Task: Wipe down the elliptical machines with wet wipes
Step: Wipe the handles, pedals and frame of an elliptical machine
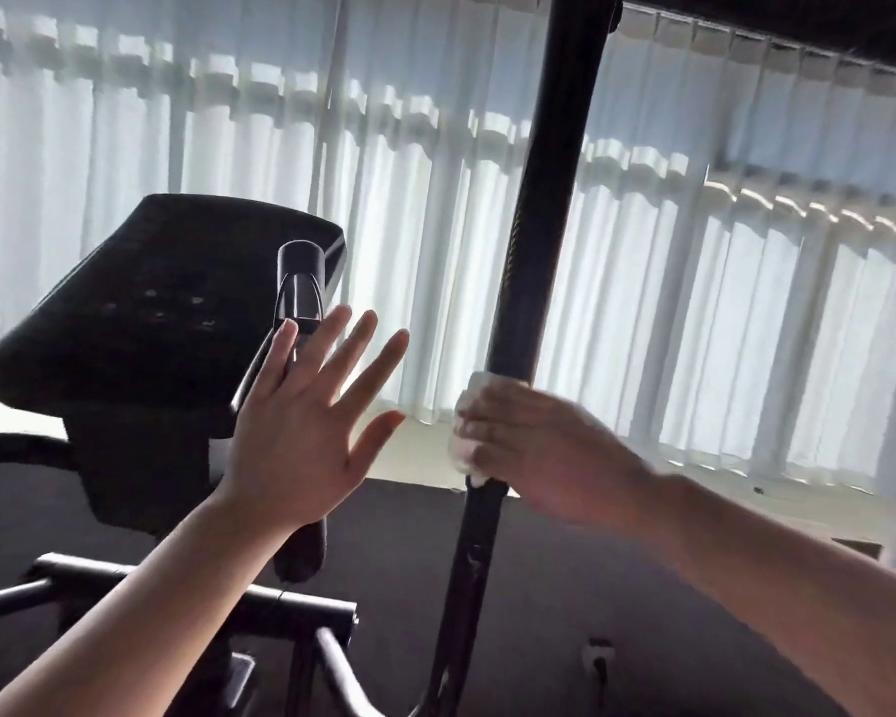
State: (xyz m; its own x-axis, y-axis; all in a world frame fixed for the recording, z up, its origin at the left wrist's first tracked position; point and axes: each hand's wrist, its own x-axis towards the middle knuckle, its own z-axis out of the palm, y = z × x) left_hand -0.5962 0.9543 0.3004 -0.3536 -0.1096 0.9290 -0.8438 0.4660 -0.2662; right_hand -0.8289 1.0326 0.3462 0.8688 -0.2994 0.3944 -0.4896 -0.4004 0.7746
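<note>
A crumpled white wet wipe (467, 432) wraps the elliptical's upright black handlebar (536, 209), beside its console (146, 307).

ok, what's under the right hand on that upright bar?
A white wet wipe shows between the right hand and the black handlebar. The bar's surface under the wipe is covered.

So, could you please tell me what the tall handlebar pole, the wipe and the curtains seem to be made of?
The handlebar pole looks like a black grip sleeve, foam or rubber, matte with little shine; below the right hand it narrows to a glossier tube, probably painted metal. The wet wipe looks like thin white non-woven cloth, crumpled around the pole. The curtains look like sheer white fabric, since daylight glows through the pleats.
</note>
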